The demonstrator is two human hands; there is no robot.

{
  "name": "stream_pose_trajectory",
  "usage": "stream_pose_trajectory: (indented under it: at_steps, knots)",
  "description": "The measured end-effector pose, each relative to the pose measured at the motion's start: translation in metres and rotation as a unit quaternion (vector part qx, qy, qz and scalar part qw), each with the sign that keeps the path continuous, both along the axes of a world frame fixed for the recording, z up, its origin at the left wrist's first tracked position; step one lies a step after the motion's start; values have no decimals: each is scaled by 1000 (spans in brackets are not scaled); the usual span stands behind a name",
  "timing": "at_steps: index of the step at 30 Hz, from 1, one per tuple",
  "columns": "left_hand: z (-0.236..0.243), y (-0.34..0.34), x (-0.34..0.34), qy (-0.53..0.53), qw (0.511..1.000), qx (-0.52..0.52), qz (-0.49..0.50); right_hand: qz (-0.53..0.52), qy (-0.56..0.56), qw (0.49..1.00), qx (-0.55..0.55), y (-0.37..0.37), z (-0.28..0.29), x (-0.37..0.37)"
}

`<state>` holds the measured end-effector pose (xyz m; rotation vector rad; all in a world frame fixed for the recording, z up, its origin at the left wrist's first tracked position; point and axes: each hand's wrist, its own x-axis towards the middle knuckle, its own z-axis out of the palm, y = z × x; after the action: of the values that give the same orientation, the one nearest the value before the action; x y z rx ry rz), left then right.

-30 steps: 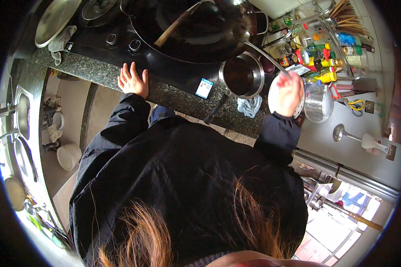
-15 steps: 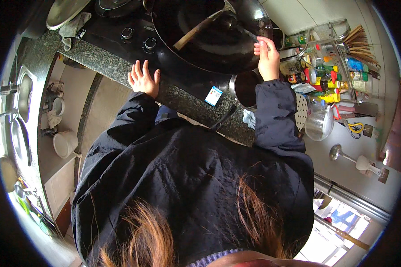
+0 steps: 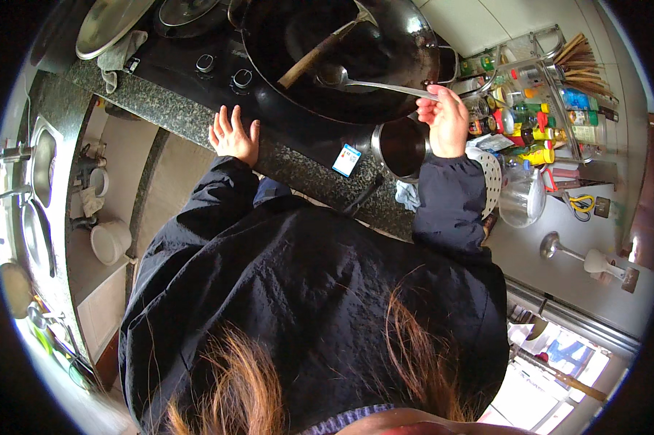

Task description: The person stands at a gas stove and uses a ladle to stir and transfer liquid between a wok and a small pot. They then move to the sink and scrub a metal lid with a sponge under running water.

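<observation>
My right hand [image 3: 449, 123] is closed round the end of a metal ladle's [image 3: 388, 86] handle, at the right side of a big black wok [image 3: 399, 61]. The ladle's small round bowl is inside the wok. A wood-handled spatula [image 3: 314, 59] leans in the wok, its metal blade toward the far rim; no hand touches it. My left hand [image 3: 235, 135] is open with fingers spread, on the front edge of the black cooktop [image 3: 196, 83], below its knobs. It holds nothing.
A dark pot [image 3: 401, 148] stands near my right forearm. A blue-and-white card [image 3: 346, 160] lies on the front edge. Right of the wok, a wire rack [image 3: 562, 94] holds several bottles and jars. A pan lid [image 3: 109, 25] leans at far left, near a grey cloth [image 3: 116, 58].
My right hand has moved slightly nearer and to the right. The ladle has swung round with it, its bowl coming nearer and left inside the wok. My left hand stays nearly still.
</observation>
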<state>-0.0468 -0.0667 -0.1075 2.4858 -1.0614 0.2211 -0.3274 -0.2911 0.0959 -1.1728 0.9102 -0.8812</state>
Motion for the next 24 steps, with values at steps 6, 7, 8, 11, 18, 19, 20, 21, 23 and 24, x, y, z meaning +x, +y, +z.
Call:
stream_pose_trajectory:
  at_steps: [6, 7, 8, 11, 18, 19, 20, 21, 23, 24]
  knots:
    - [-1, 0, 0, 0, 1000, 5, -4, -101, -73, 991, -47, 29, 32, -63]
    - [-1, 0, 0, 2, 1000, 6, -3, -123, -84, 988, -51, 35, 36, -74]
    - [-1, 0, 0, 2, 1000, 8, -3, -162, -106, 980, -50, 42, 37, -83]
    - [-1, 0, 0, 2, 1000, 6, -7, -184, -56, 974, -120, 60, 40, -119]
    - [-3, -1, 0, -12, 1000, 3, -6, -250, 0, 964, -95, 100, -2, -178]
    - [-4, 0, 0, -12, 1000, 3, -6, -225, 15, 968, -107, 104, -11, -183]
    - [-5, -1, 0, -12, 1000, 2, -6, -232, 14, 967, -103, 108, -22, -185]
    - [-5, -1, 0, -16, 1000, 5, -6, -241, 16, 965, -98, 111, -32, -186]
    - [-6, -1, 1, -9, 1000, 8, -10, -214, 45, 971, -100, 118, -44, -190]
    - [-6, 0, 1, -9, 1000, 8, -11, -203, 67, 970, -113, 121, -48, -190]
